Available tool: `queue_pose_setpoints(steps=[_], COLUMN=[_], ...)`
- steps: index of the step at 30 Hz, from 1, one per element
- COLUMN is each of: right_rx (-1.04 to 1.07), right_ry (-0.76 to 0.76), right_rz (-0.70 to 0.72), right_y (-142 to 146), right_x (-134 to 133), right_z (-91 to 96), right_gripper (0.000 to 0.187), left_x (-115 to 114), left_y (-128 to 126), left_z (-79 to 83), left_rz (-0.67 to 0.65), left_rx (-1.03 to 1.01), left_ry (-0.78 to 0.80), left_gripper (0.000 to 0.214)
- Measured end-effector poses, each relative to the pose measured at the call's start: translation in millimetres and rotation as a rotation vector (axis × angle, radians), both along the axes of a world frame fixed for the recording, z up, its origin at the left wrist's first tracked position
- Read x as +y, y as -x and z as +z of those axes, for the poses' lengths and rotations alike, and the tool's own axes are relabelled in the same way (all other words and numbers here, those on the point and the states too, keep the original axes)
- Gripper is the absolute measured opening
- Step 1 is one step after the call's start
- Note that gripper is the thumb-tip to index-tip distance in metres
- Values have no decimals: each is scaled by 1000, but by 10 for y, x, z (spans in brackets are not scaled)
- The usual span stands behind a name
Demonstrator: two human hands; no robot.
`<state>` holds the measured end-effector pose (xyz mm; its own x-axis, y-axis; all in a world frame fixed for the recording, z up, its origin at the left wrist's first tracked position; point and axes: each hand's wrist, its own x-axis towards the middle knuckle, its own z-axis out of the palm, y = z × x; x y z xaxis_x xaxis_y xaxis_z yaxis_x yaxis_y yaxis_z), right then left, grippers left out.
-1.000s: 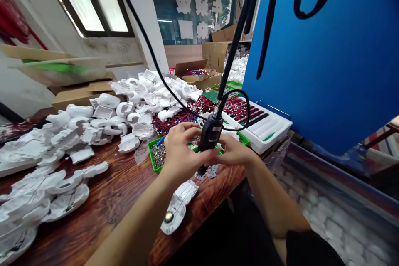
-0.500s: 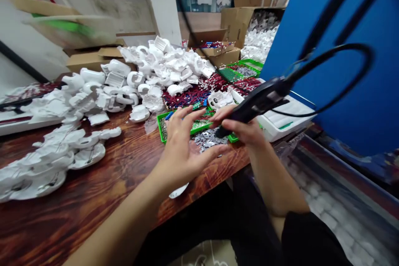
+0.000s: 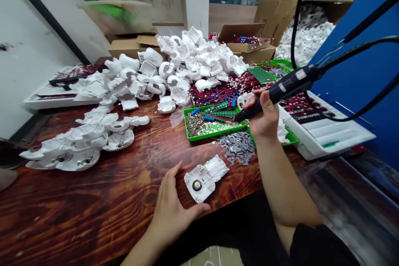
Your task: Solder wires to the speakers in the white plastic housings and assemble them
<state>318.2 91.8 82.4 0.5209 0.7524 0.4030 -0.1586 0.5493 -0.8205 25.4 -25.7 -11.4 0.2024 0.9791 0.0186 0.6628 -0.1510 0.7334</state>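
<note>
My right hand [image 3: 264,116] is wrapped round a black electric screwdriver [image 3: 280,85], which hangs from cables. Its tip points down and left over a green tray [image 3: 199,136] holding small screws, green circuit boards and blue parts with red wires. Fingers apart, my left hand [image 3: 174,203] curves round the left and lower side of a white plastic housing [image 3: 202,193] with thin wires and a round black speaker-like part inside. Whether the fingertips touch the housing I cannot tell. Just beyond it lies a pile of small grey metal plates [image 3: 238,147].
White plastic shells [image 3: 193,58] are heaped at the back. Wired housings [image 3: 84,147] overlap in a row on the left of the wooden table [image 3: 124,208]. A white foam tray [image 3: 336,131] stands right, beside a blue panel [image 3: 358,50]. Cardboard boxes [image 3: 276,16] stand behind.
My left hand has come down and back from near the grey plates to the white housing, now in full view. The screwdriver in my right hand has lifted off the plates towards the green tray.
</note>
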Motion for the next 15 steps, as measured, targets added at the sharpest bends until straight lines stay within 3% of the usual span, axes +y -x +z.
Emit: queue_pose_setpoints(steps=[3, 7, 15], right_rx=[9, -6, -23], right_ry=[-21, -9, 41], right_rz=[18, 52, 19], right_y=[205, 385, 543], right_x=[154, 266, 358], right_z=[-141, -281, -290], right_gripper=[47, 43, 46], left_x=[-31, -22, 185], left_y=[-10, 18, 71], left_z=[-86, -104, 120], left_rz=[-41, -64, -212], left_rx=[12, -48, -134], left_ry=[-62, -72, 62], left_gripper=[109, 88, 66])
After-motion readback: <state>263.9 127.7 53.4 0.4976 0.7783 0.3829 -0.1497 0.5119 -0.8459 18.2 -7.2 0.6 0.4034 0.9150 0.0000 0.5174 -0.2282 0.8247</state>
